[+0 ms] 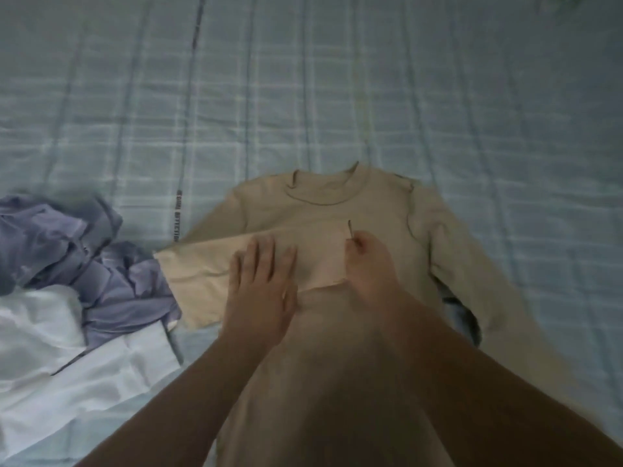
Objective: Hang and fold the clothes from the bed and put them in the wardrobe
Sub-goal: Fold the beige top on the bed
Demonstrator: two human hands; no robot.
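Beige l/s top (pixel 323 210): flat on checked bed sheet (pixel 337 96), neck at far end, near edge of bed; one sleeve (pixel 199 278) folded across chest.
L hand (pixel 259 281): fingers straight, pressing on folded sleeve.
R hand (pixel 365 261): fingers curled, pinching sleeve's cuff end.
Purple garment (pixel 67 244), white garment (pixel 67 348): crumpled, just beside top, left side.

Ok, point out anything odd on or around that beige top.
A thin dark sliver, perhaps a loose thread, sticks up where the right hand pinches at the chest of the beige top; too blurred to name. The left hand presses the folded sleeve flat. Beside it, a purple garment lies crumpled on the bed.
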